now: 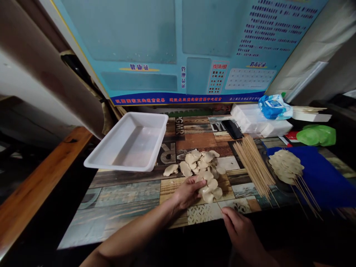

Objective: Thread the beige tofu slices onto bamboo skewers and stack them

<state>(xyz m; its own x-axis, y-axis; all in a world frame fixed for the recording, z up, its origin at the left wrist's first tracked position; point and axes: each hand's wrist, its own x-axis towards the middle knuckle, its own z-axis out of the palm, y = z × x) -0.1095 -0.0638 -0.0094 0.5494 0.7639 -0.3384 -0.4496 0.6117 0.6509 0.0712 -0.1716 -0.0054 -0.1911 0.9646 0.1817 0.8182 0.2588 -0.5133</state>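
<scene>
My left hand (189, 193) is closed on several pale, flat, round slices (210, 189), thumb on top of them, just above the table. A thin wooden skewer runs from these slices toward my right hand (236, 222), whose thumb and fingers pinch its lower end. Most of that skewer is hidden by the slices. Right beyond my left hand lies a loose heap of the same pale slices (201, 160), with a couple lying apart on its left side. A bundle of bare wooden skewers (253, 165) rests to the right of the heap.
A white plastic tub (160, 139) stands at the left. Finished-looking skewered slices (286, 167) lie on a blue sheet (328, 174) at the right. Behind are a black phone (232, 129), white packs (247, 118), a blue wipes packet (275, 106) and a green bag (317, 135).
</scene>
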